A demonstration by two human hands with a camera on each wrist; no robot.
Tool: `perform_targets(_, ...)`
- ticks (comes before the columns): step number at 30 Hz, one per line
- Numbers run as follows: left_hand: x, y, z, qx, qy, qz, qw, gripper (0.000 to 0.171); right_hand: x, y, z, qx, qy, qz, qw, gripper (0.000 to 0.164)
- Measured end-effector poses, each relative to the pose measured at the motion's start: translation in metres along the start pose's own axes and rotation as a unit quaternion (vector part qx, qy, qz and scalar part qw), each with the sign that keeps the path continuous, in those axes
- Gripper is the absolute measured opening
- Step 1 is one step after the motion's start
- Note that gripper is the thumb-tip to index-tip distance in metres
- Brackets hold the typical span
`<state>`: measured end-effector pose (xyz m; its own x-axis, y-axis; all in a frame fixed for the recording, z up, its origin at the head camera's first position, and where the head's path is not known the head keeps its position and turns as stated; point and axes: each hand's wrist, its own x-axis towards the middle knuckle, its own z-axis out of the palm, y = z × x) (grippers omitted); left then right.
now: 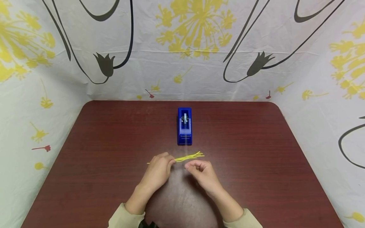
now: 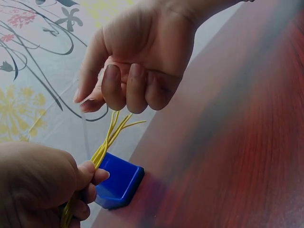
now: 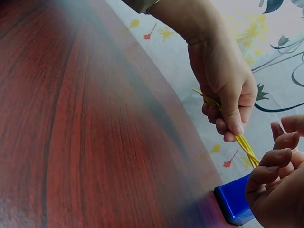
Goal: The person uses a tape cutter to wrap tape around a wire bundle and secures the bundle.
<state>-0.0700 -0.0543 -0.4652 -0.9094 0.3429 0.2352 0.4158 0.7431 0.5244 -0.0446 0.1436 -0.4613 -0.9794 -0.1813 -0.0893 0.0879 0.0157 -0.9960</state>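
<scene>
My left hand grips a bundle of thin yellow wires between thumb and fingers. The wires' loose ends fan out to the right, and one short end pokes out on the left. My right hand pinches the end of a clear tape strip between thumb and forefinger, its other fingers curled. The strip is faint, running from the blue tape dispenser towards these fingertips and passing by the wires; whether it touches them I cannot tell. In the right wrist view the wires emerge from both sides of my left hand.
The dispenser stands just beyond both hands on a dark red wooden table. A white cloth with yellow and grey flower prints hangs behind the table and along both sides. A dark object shows at the bottom edge beside the left sleeve.
</scene>
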Motion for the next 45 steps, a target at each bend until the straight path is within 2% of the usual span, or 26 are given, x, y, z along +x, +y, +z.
perform_targets(8, 0.004, 0.006, -0.001, -0.007, -0.008, 0.003, 0.9999, 0.011, -0.001, -0.002, 0.001, 0.005, 0.002, -0.007, 1.000, 0.022)
perform_targets(13, 0.005, 0.010, -0.002, -0.017, -0.016, 0.006, 0.9997, 0.011, -0.002, -0.004, 0.002, 0.020, -0.004, 0.006, 1.000, 0.025)
perform_targets(16, 0.006, 0.012, -0.002, -0.024, -0.014, 0.012, 0.9996, 0.011, -0.002, -0.006, 0.003, 0.033, -0.011, 0.012, 0.999, 0.029)
perform_targets(22, 0.006, 0.015, -0.002, -0.033, -0.006, 0.019, 0.9993, 0.011, -0.003, -0.007, 0.004, 0.053, -0.027, -0.004, 0.998, 0.031)
perform_targets(28, 0.006, 0.018, -0.002, -0.044, -0.006, 0.025, 0.9987, 0.011, -0.002, -0.007, 0.005, 0.052, -0.031, -0.010, 0.998, 0.027)
perform_targets(45, 0.006, 0.021, -0.006, -0.036, -0.012, 0.018, 0.9991, 0.011, -0.006, -0.007, 0.005, 0.043, -0.019, 0.011, 0.999, 0.032)
